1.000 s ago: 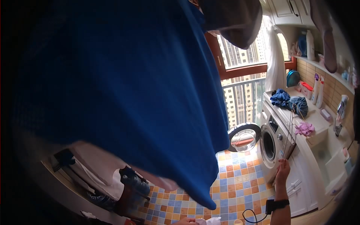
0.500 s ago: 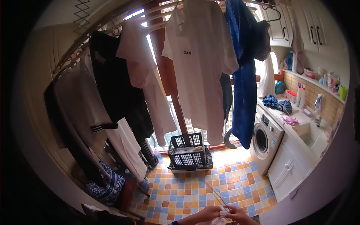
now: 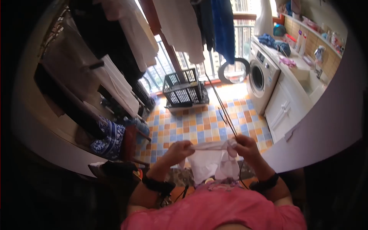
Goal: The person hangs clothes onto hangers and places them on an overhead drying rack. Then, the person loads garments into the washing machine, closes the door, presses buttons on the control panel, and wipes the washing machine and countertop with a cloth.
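Note:
A white garment (image 3: 207,163) hangs stretched between my two hands, in front of my pink shirt. My left hand (image 3: 178,152) is closed on one top corner of it. At the other corner my right hand (image 3: 245,146) grips the cloth and also the end of what looks like a thin wire clothes hanger (image 3: 224,107). The long wires slant up and away over the tiled floor, a small hook-like bend beside them. The garment's lower part reaches down to my shirt front.
Ahead, a black plastic crate (image 3: 182,92) stands by the window. Clothes such as a white shirt (image 3: 178,30) and a blue garment (image 3: 222,34) hang overhead. A washing machine (image 3: 260,74) and sink (image 3: 306,82) line the right; a wooden chair (image 3: 130,143) stands left.
The view has tilted down, bringing my forearms and shirt into sight. My hands have moved apart from close together, and the white garment is now spread between them.

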### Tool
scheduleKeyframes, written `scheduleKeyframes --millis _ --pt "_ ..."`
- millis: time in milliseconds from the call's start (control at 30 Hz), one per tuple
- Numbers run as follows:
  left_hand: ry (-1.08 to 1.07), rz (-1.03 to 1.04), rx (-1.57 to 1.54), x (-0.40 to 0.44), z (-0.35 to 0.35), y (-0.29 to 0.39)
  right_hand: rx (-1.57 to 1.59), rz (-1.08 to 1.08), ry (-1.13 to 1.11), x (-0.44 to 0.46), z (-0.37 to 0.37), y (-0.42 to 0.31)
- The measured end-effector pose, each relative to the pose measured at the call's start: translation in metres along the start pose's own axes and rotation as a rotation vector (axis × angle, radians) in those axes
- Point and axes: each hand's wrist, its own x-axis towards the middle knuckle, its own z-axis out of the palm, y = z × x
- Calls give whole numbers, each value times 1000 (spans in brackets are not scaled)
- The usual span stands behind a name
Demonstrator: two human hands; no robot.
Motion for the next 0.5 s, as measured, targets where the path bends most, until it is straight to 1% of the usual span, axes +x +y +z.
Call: scheduleKeyframes --millis 67,133,200,233,267,300,333,367,400,433,467,500 --pt "94 75 -130 4 24 -10 12 76 -20 -9 -14 -16" --pt "-86 -22 -542 -2 30 21 144 129 55 -17 -24 -20" --pt "-188 -29 -714 -7 41 40 133 105 61 -24 -36 -22" --pt "-210 -18 -662 -8 47 52 115 82 59 -26 -42 -16" --pt "-307 -21 -666 -10 51 65 98 55 54 -29 -47 -10" --pt "-352 -91 -616 -7 57 62 214 67 36 -31 -50 -7" --pt "-395 -154 -566 -4 57 58 221 78 41 -33 -51 -6" --pt "-399 -161 -566 -4 57 59 188 44 59 -35 -52 -6" --pt "-379 -132 -686 -5 59 62 157 9 74 -37 -55 -3" --pt "-355 -103 -805 -7 60 66 16 -83 69 -41 -65 1" --pt "-353 -114 -804 -10 61 73 -275 -127 124 -47 -71 -9" --pt "-258 -98 -933 -13 62 83 -223 -101 148 -55 -79 -10"
